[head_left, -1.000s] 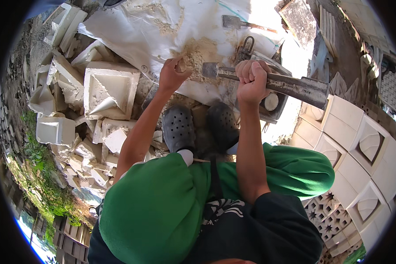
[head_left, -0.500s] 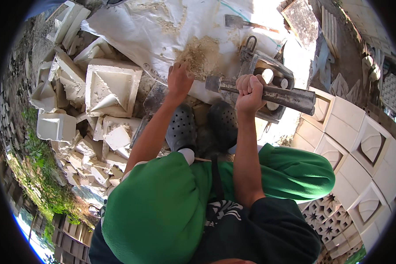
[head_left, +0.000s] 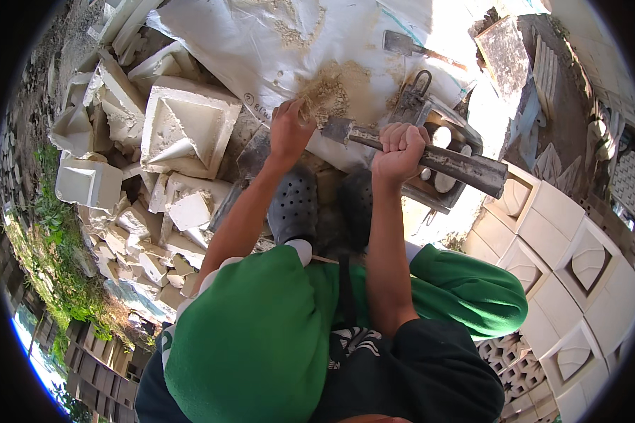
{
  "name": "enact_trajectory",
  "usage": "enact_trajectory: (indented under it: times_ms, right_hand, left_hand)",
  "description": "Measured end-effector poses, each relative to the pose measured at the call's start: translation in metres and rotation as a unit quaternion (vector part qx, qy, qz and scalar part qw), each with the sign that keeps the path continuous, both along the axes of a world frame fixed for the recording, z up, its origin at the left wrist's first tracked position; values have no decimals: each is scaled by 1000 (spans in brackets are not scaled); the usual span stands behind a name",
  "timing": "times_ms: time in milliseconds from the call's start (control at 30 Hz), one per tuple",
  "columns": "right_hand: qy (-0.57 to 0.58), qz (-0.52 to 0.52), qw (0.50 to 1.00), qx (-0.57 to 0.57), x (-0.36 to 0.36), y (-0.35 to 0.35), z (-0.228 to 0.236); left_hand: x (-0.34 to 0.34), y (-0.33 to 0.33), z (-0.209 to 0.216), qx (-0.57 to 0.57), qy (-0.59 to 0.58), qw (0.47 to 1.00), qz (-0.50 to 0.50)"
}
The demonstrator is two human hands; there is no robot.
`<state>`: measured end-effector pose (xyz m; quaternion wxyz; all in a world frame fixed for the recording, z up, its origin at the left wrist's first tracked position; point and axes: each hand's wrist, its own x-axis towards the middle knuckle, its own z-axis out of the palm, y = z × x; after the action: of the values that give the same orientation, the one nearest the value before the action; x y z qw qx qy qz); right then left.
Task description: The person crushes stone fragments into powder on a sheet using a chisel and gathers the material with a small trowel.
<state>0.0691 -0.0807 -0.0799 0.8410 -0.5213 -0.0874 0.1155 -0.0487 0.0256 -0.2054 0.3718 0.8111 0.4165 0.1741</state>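
Observation:
My right hand [head_left: 400,149] is closed around a dirty metal bar tool [head_left: 466,169], with a flat, squarish blade at its left end and a thick, pipe-like right end. It slants over the frame box and the edge of the white sheet [head_left: 254,56]. Beside the blade, my left hand [head_left: 288,135] has curled fingers near a heap of sandy crumbs [head_left: 335,92]; a pale bit shows by the fingertips, too small to name. A dark metal mould box [head_left: 430,201] with a looped handle and round white cores lies past my right hand.
Broken plaster-like blocks and a square cast block [head_left: 190,130] pile up at left. A flat scraper [head_left: 402,44] lies on the sheet. At right stand pale patterned blocks [head_left: 554,218]. My grey clogs [head_left: 293,204] are below my hands.
The tool's blade end has moved slightly left and up, closer to my left hand. Both hands keep their places with only small shifts; the whole view has turned a little.

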Motion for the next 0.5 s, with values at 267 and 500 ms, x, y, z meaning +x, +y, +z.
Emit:
enact_trajectory:
  times_ms: [267,500]
  right_hand:
    - [-18,89,996,-6,20,27,34]
    - [10,129,989,-70,37,42,-1]
  left_hand:
    - [-4,-5,0,4,-20,999,38]
    - [-3,-16,7,-6,46,998,-37]
